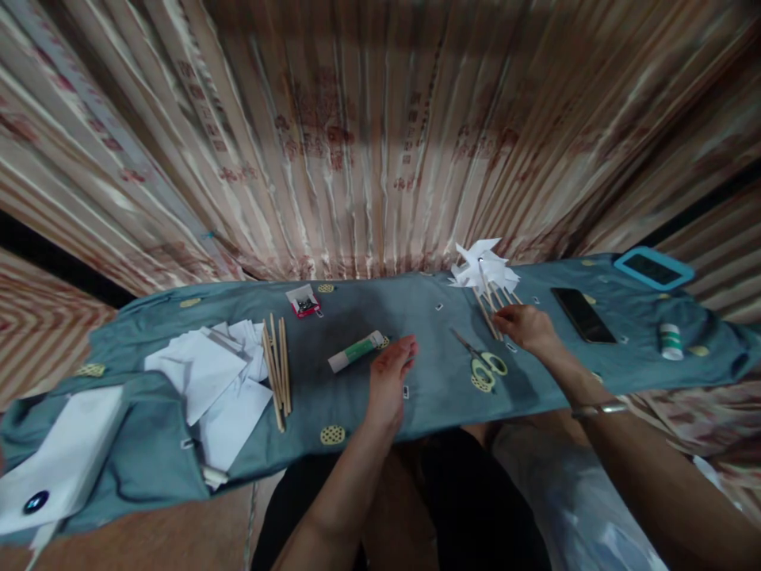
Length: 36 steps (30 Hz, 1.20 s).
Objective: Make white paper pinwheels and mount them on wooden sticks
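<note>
Counting from the person's seat, the left hand (392, 365) is hanging half open at 12 o'clock, fingers loosely bent, and nothing is showing in its grasp. Just beside it, towards 11, the glue stick (357, 352) is lying; a nudge from the hand could roll it. The scissors (479, 354) are lying at 1 o'clock, where a low pull of the right wrist could catch them. Slightly farther, also at 1, the right hand (526, 325) is pointing bunched fingertips at the sticks (488, 312); whether it is gripping one, I cannot tell. Beyond, the paper pinwheels (486, 268) are overlapping near the cloth's (416, 305) far edge: drawing one out could bend neighbouring blades, and pushing could tip them over.
</note>
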Each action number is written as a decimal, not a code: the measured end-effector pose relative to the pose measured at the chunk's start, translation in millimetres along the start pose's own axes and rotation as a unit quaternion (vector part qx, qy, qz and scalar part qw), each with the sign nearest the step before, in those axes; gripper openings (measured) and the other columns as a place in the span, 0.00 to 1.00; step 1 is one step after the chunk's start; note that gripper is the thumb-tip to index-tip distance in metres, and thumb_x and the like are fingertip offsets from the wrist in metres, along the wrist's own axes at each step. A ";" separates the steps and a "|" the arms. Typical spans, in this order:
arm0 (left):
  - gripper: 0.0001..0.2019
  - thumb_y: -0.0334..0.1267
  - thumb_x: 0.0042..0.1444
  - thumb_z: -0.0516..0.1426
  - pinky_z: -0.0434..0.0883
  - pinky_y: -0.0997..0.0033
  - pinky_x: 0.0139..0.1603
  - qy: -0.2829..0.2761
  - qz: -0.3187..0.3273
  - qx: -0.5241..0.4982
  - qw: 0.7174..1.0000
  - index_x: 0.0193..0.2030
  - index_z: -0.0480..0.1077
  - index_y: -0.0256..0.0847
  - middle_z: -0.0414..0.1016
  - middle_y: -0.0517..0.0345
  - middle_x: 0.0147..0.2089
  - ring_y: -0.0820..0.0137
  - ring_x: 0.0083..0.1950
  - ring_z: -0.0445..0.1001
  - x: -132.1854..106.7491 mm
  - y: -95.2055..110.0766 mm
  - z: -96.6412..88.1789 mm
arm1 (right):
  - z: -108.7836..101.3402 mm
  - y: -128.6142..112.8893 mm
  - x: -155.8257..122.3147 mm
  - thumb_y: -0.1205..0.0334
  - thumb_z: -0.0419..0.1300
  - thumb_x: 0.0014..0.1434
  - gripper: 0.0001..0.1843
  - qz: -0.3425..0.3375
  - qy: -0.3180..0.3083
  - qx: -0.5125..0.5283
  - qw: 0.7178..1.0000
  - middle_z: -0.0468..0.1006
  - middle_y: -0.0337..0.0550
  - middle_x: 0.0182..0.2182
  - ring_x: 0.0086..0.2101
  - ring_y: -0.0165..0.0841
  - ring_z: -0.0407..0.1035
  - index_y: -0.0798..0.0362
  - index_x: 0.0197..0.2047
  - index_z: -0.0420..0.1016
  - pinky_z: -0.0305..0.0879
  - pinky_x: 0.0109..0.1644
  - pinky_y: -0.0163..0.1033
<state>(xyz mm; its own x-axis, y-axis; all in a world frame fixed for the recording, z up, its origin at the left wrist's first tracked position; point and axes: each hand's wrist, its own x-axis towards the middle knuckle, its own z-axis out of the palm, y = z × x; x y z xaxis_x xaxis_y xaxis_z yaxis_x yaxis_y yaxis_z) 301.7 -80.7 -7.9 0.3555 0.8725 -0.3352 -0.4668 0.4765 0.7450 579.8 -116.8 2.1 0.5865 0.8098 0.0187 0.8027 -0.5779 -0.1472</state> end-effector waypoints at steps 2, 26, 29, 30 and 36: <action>0.15 0.44 0.40 0.68 0.68 0.69 0.47 0.002 -0.002 -0.003 1.000 0.35 0.81 0.40 0.81 0.51 0.41 0.66 0.45 0.76 0.9 -1.5 0.8 | 11.6 -1.7 13.8 0.58 0.60 0.56 0.11 -0.004 -0.014 -0.017 1.000 0.83 0.50 0.31 0.34 0.43 0.77 0.51 0.34 0.83 0.64 0.34 0.41; 0.15 0.45 0.38 0.69 0.68 0.70 0.45 0.008 -0.003 -0.008 1.000 0.33 0.81 0.39 0.81 0.53 0.35 0.67 0.41 0.76 1.2 0.1 1.9 | 31.7 -5.5 51.7 0.54 0.59 0.59 0.18 0.045 -0.096 -0.139 0.985 0.80 0.59 0.45 0.48 0.47 0.74 0.59 0.45 0.79 0.68 0.48 0.45; 0.15 0.45 0.38 0.69 0.68 0.70 0.44 0.009 -0.004 -0.009 1.000 0.33 0.81 0.39 0.81 0.53 0.35 0.67 0.41 0.76 1.4 -0.4 2.1 | 25.8 -3.1 48.2 0.50 0.55 0.62 0.21 0.047 -0.086 -0.142 0.985 0.81 0.58 0.43 0.46 0.46 0.75 0.57 0.45 0.79 0.68 0.46 0.45; 0.15 0.45 0.38 0.69 0.68 0.70 0.44 0.009 -0.004 -0.009 1.000 0.33 0.81 0.39 0.81 0.53 0.35 0.68 0.40 0.76 1.5 -0.7 2.0 | 23.8 -1.7 46.4 0.50 0.54 0.63 0.21 0.047 -0.082 -0.143 0.985 0.81 0.57 0.44 0.46 0.46 0.75 0.56 0.46 0.79 0.68 0.46 0.45; 0.15 0.45 0.40 0.68 0.68 0.69 0.45 0.010 0.004 0.003 1.000 0.34 0.81 0.38 0.81 0.52 0.36 0.67 0.41 0.76 1.9 -1.9 1.6 | 23.7 3.3 36.2 0.52 0.54 0.63 0.19 0.056 -0.071 -0.154 0.984 0.81 0.60 0.44 0.46 0.46 0.76 0.57 0.44 0.80 0.68 0.46 0.44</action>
<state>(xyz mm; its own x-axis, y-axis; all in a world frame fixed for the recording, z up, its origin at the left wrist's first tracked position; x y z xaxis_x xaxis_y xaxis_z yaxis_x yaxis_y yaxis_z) 304.5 -80.2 -9.0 0.3354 0.8782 -0.3411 -0.4652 0.4692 0.7506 601.0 -87.0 -21.1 0.6695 0.7326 -0.1229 0.7417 -0.6499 0.1660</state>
